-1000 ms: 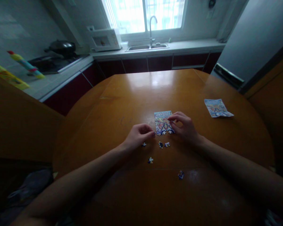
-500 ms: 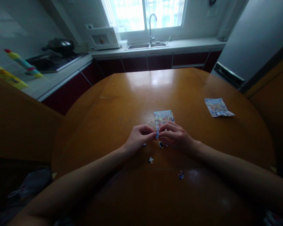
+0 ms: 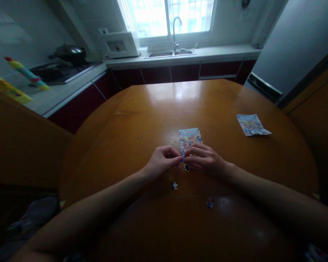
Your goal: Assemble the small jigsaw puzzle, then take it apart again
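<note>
My left hand [image 3: 164,162] is closed in a pinch, thumb against forefinger, on a tiny jigsaw puzzle piece mostly hidden by the fingertips. Meeting it from the other side, my right hand [image 3: 205,157] also pinches at the small piece, its other fingers curled. Just beyond the fingers lies a colourful picture sheet [image 3: 189,135], its lower right part covered by my right hand. A dark piece with pale knobs [image 3: 186,168] rests under the right fingers. Closer to me are a white and dark jigsaw piece [image 3: 175,186] and a dark bluish one [image 3: 210,203].
All this is on a large brown wooden table [image 3: 120,142]. A creased printed paper [image 3: 252,124] lies at the right. Beyond the table are a sink [image 3: 160,54], a microwave [image 3: 120,44], a stove with a dark pan [image 3: 69,53], and a fridge [image 3: 297,47].
Both hands have shifted slightly, fingertips still together. My right hand has dropped a little and now hides more of the small pieces beneath it. The loose pieces nearer me lie unmoved.
</note>
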A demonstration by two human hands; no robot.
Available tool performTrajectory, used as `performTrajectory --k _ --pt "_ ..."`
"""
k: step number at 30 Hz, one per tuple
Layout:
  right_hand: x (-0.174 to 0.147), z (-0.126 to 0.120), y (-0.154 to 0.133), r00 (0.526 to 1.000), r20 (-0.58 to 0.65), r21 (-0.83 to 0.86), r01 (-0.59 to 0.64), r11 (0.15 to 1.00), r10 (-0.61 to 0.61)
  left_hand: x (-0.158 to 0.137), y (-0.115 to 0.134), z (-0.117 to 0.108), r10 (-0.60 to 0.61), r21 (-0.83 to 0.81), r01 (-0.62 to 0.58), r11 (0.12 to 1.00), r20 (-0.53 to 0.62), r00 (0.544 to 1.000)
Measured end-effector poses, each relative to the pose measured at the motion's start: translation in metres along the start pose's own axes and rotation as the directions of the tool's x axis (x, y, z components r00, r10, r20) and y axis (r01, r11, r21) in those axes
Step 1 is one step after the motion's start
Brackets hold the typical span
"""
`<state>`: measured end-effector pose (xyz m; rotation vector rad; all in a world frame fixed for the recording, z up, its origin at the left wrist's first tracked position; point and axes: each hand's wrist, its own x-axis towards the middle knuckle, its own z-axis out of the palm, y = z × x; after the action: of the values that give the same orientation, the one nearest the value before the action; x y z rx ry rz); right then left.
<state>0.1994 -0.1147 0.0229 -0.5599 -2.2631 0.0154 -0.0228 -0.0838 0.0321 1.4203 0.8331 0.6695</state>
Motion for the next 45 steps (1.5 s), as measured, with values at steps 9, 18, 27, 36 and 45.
performTrajectory --k 9,18,27,36,45 --pt "0.012 -0.032 0.011 0.97 -0.195 0.079 -0.134 0.988 0.147 0.009 -0.016 -0.016 0.429 0.573 -0.423 0.702 0.134 0.893" --pt "0.003 -0.052 0.032 0.956 -0.173 0.071 -0.228 0.971 0.237 0.013 -0.016 -0.012 0.434 0.75 -0.567 0.342 0.409 0.803" --pt "-0.034 -0.014 0.04 0.974 0.077 0.025 -0.218 0.976 0.215 0.01 -0.011 -0.016 0.23 0.792 -0.521 0.318 0.469 0.853" --pt "-0.03 -0.012 0.036 0.973 0.123 -0.04 -0.194 0.98 0.198 0.01 -0.01 -0.014 0.204 0.806 -0.498 0.321 0.455 0.867" --pt "-0.034 -0.01 0.037 0.965 0.161 -0.07 -0.196 0.978 0.205 0.011 -0.012 -0.014 0.257 0.79 -0.52 0.325 0.456 0.852"
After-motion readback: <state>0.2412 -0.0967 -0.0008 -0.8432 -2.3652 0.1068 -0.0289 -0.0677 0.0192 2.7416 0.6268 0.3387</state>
